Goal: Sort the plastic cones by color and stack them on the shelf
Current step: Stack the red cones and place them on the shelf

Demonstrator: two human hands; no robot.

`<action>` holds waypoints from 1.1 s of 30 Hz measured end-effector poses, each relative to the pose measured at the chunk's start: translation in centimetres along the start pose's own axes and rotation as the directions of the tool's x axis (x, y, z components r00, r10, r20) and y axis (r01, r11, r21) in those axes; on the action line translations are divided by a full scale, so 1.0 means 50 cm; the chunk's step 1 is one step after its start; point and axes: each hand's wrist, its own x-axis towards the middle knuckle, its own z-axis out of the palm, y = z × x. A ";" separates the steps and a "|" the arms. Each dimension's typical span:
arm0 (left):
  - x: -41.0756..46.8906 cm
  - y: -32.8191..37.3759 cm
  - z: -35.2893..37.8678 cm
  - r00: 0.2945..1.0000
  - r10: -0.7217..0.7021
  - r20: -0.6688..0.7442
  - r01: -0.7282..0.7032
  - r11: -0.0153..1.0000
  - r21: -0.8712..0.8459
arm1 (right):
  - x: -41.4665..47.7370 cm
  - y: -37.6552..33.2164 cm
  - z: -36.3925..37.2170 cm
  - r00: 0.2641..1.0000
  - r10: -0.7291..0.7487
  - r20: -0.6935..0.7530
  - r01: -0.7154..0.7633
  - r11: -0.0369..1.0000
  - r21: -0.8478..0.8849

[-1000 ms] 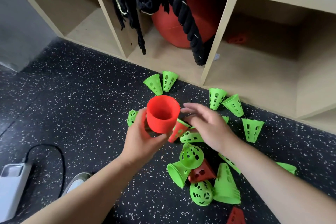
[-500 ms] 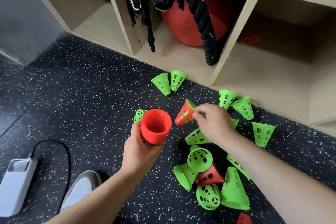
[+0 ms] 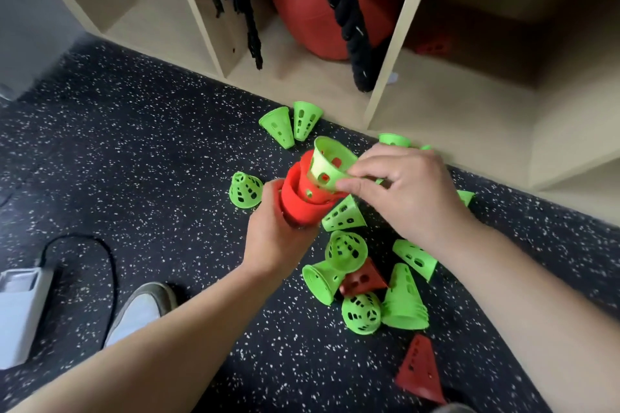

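Note:
My left hand (image 3: 278, 241) grips a stack of red cones (image 3: 297, 208), open end tilted up and to the right. A red cone (image 3: 307, 183) with a light green cone (image 3: 327, 163) nested inside it sits in the mouth of that stack. My right hand (image 3: 402, 191) pinches the green cone's rim. Loose green cones lie on the dark floor: one to the left (image 3: 245, 189), two near the shelf (image 3: 280, 126), one under my hands (image 3: 344, 216), and several in a pile (image 3: 404, 298). Two red cones (image 3: 364, 278) (image 3: 421, 369) lie among them.
The wooden shelf (image 3: 385, 77) stands just behind the cones. Its middle cubby holds a red ball (image 3: 315, 27) and a thick black rope (image 3: 349, 17). A small red thing (image 3: 432, 47) sits deep in the right cubby. My shoe (image 3: 141, 308) and a white device (image 3: 20, 308) with a cable are at lower left.
My right hand lifted a red cone with a green one inside from the floor and brought it to the red stack. My left hand tilted the stack toward it.

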 end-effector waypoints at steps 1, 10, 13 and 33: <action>-0.004 0.003 -0.002 1.000 0.007 0.002 -0.007 1.000 -0.002 | -0.010 -0.001 -0.011 0.998 0.005 -0.068 -0.005 1.000 -0.011; -0.055 -0.008 -0.018 0.999 -0.026 -0.021 0.026 0.999 0.020 | -0.105 0.115 -0.051 0.773 0.590 -0.235 -0.632 0.752 -0.189; -0.072 -0.011 -0.014 0.999 -0.046 -0.015 0.046 0.998 0.032 | -0.132 0.155 -0.012 0.695 0.715 -0.069 -0.707 0.664 -0.245; -0.130 -0.045 -0.036 0.986 -0.141 -0.083 0.145 0.988 0.048 | -0.193 0.088 0.045 0.937 -0.346 -0.039 0.310 0.881 -0.356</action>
